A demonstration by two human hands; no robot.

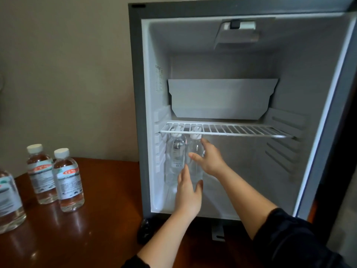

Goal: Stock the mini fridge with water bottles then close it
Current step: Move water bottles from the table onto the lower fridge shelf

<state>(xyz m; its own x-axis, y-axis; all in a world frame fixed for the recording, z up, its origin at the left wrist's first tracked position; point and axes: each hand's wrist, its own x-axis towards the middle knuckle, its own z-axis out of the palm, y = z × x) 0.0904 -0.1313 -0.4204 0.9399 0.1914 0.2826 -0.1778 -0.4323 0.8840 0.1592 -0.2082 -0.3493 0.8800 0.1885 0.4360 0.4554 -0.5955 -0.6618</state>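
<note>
The mini fridge stands open on a wooden table. Two clear water bottles with white caps stand upright at the lower left of its inside, under the wire shelf. The left bottle stands free by the side wall. Both my hands are on the right bottle. My left hand grips its lower part. My right hand holds its upper part just below the cap. Much of that bottle is hidden by my hands.
Three more labelled water bottles stand on the brown table left of the fridge: two side by side and one at the frame's left edge. A white tray sits at the fridge's back.
</note>
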